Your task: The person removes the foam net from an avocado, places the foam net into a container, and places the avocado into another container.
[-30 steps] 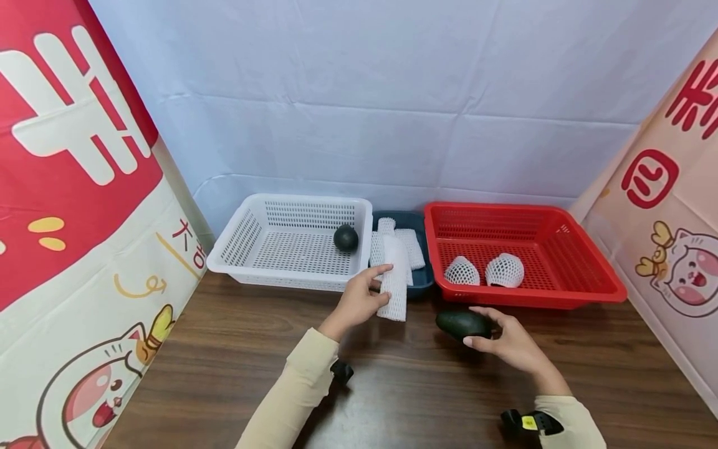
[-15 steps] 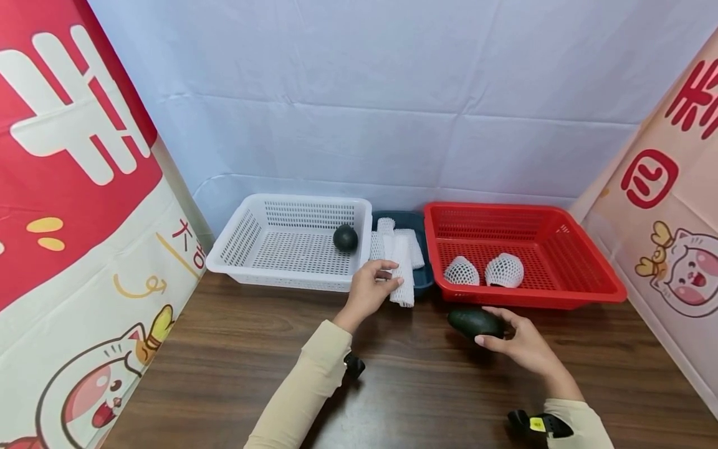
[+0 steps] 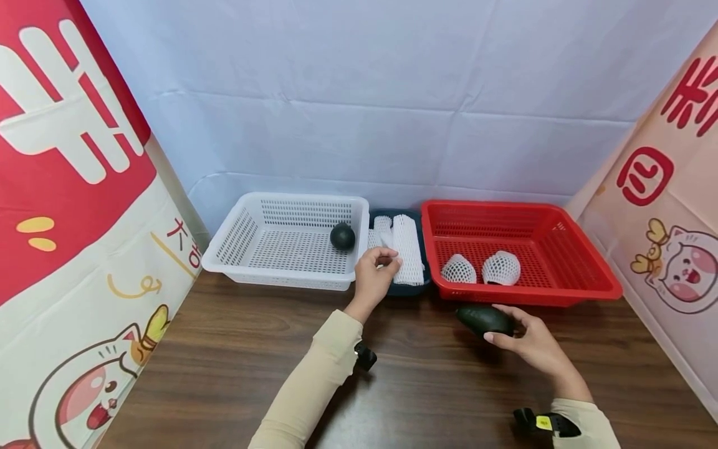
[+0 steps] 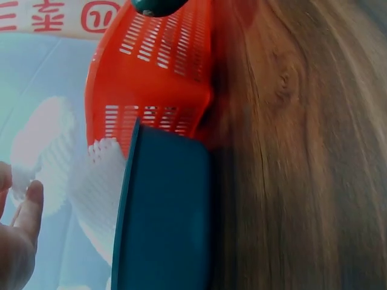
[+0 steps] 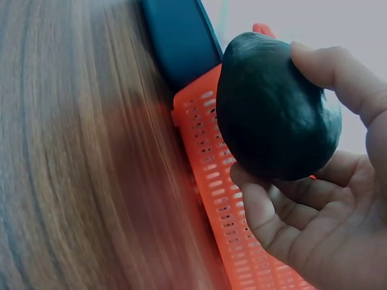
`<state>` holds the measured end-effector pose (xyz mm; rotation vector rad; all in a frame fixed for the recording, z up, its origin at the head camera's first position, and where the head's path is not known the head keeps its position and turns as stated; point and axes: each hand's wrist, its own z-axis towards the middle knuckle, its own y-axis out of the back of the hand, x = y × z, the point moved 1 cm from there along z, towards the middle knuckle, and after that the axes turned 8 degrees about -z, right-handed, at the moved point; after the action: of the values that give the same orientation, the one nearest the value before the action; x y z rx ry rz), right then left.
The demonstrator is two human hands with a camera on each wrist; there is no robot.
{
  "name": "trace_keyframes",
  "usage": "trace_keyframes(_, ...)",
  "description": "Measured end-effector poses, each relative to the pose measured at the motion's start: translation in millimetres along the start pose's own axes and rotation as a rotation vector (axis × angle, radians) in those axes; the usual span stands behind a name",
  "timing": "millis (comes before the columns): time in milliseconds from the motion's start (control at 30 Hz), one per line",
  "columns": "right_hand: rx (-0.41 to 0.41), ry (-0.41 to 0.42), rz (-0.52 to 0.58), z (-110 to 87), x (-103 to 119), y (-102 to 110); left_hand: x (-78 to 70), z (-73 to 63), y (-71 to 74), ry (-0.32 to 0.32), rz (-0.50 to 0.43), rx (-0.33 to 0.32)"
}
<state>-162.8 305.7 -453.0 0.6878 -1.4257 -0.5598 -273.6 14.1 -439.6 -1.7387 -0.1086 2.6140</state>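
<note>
In the head view my left hand (image 3: 377, 274) pinches the left edge of a white foam net sleeve (image 3: 408, 249), which overlaps the dark blue basket (image 3: 399, 290). The left wrist view shows the left fingertips (image 4: 34, 192) closed at the pale, blurred netting (image 4: 54, 163). My right hand (image 3: 533, 343) grips a dark green avocado (image 3: 485, 320) in front of the red basket (image 3: 521, 296). Seen from the right wrist, the thumb lies on one side of the avocado (image 5: 275, 112) and curled fingers support the other. More foam net sleeves (image 3: 381, 223) lie in the blue basket.
A white basket (image 3: 291, 277) at the left holds one dark avocado (image 3: 342, 237). Inside the red basket sit two fruits in foam nets, one net (image 3: 459, 269) beside the other (image 3: 502, 269). The wooden table (image 3: 426, 386) extends in front, with a pale cloth (image 3: 325, 125) behind.
The left hand has moved right and slightly up with the foam net sleeve, which now stands farther over the blue basket. The right hand has shifted a little right with the avocado.
</note>
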Motion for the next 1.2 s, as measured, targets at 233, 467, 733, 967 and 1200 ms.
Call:
trace_keyframes(233,-0.007,-0.027,0.012,-4.4,-1.9,4.6,-3.0,3.1,-8.3,0.015,-0.04,-0.018)
trace_keyframes(467,-0.013,-0.039,0.01,-8.5,-3.3,10.3,-12.5,9.4,-7.8,0.0,-0.058,-0.046)
trace_keyframes(733,-0.007,-0.054,0.033,-10.7,-8.2,9.1,-3.7,15.2,-11.8,0.082,0.031,0.02)
trace_keyframes(967,0.005,-0.043,0.02,-11.0,-10.9,5.0,6.2,11.7,-9.9,0.145,0.093,0.088)
trace_keyframes(1200,-0.002,-0.037,0.017,-12.1,-11.9,4.7,8.1,10.6,-8.2,0.136,0.108,0.103)
